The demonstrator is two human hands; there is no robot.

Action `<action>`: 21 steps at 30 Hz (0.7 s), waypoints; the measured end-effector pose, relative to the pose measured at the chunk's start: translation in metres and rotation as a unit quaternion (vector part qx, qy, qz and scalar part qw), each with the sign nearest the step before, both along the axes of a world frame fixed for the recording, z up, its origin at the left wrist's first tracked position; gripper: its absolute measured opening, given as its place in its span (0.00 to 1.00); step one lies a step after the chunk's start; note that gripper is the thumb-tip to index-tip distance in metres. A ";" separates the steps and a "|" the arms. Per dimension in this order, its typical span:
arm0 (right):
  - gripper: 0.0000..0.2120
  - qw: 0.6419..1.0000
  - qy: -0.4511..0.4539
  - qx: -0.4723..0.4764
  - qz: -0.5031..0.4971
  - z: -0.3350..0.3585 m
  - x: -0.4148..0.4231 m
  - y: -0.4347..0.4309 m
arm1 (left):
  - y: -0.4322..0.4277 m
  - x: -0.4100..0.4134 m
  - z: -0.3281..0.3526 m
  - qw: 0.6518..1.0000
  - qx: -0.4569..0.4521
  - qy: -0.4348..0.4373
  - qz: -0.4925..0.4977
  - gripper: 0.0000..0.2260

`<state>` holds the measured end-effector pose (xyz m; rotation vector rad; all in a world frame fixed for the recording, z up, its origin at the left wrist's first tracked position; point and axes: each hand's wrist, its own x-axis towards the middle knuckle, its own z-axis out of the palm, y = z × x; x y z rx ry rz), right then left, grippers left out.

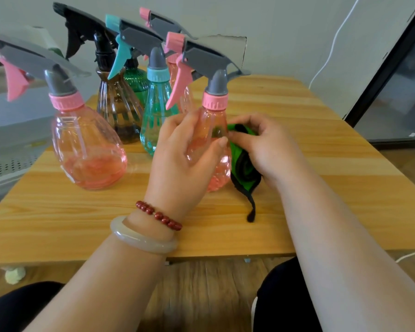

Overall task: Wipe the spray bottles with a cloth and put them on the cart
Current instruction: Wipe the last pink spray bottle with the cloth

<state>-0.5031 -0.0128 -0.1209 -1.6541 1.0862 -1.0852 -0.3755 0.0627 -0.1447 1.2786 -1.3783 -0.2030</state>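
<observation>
Bottles stand in a cluster on the left half of the table. The big pink bottle is nearest the left edge and the brown bottle with its black sprayer is behind it. Further back are the green bottle, half hidden, and the far pink bottle, with the teal bottle in front of them. All are upright, nozzles pointing left. Beyond the table's left edge lies a perforated grey surface; whether that is the cart I cannot tell.

Just right of the teal bottle, the left hand grips the held pink bottle. Its fingers curl round the far side and its thumb lies across the near face. This bottle's long axis runs straight up, with the trigger head above the hand and aimed left. Its base is at the table, but I cannot tell whether it is touching or just lifted.

Against the bottle's right flank sits the green cloth with its black hem, one tail trailing onto the wood. The right hand bunches it in curled fingers and presses it to the plastic.

So the bottle lies between the two hands, the left holding and the right wiping. The next stroke probably turns on that upright axis: either the cloth travels up and down the side, or the left hand twists the bottle to bring an unwiped face round to the cloth. If the cart is on the left, the left hand is the nearer one to carry the bottle over.
</observation>
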 end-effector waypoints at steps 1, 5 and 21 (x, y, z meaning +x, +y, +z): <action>0.11 1.000 0.008 0.007 -0.004 -0.001 -0.002 0.000 | 0.000 0.001 0.000 1.000 -0.002 -0.003 0.001 0.21; 0.10 0.990 -0.137 -0.034 -0.028 0.012 -0.001 0.004 | -0.001 0.000 -0.001 0.999 -0.006 0.045 -0.028 0.23; 0.10 0.944 -0.319 0.059 0.064 0.015 0.010 0.008 | -0.004 -0.001 -0.003 1.000 0.000 0.000 -0.009 0.24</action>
